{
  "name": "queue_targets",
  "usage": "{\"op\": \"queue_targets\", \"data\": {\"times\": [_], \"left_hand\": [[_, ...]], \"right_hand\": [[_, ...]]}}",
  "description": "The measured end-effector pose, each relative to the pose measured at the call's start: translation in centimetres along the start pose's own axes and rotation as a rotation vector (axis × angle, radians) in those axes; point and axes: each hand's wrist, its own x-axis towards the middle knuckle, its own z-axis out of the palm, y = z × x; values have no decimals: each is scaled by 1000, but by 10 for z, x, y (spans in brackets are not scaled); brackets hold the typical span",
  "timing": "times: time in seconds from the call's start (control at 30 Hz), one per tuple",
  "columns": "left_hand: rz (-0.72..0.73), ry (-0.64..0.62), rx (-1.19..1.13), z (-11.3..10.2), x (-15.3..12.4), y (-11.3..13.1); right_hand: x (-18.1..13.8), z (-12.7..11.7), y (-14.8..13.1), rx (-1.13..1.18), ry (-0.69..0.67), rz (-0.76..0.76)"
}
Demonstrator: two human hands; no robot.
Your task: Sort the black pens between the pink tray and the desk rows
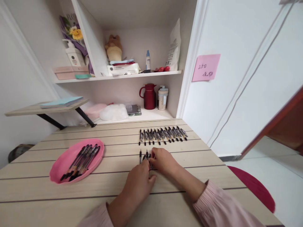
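Left hand point(139, 179) and right hand point(163, 160) meet over the worktop point(118, 138), fingers curled and touching a short row point(140, 156) of pens standing out just beyond the fingertips; whether either hand grips a pen cannot be told, the contact being partly hidden. A long row point(163, 135) of pens lies farther beyond the hands, extending rightward. To their left, a pink tray point(60, 160) holds a loose bundle point(82, 159) of pens.
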Motion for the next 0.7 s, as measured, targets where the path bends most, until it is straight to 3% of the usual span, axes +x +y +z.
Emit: {"op": "queue_targets", "data": {"times": [0.2,0.4,0.57,0.7], "left_hand": [[-17,-33,37,7,6,2],[-6,83,-141,8,10,-9],[-188,20,-787,-11,15,-16],[-237,40,-1279,-28,20,-22]], "right_hand": [[0,5,3,-35,-13,40],[6,2,16,-18,-10,63],[-2,-12,19,-5,27,73],[-18,-13,14,-41,58,49]]}}
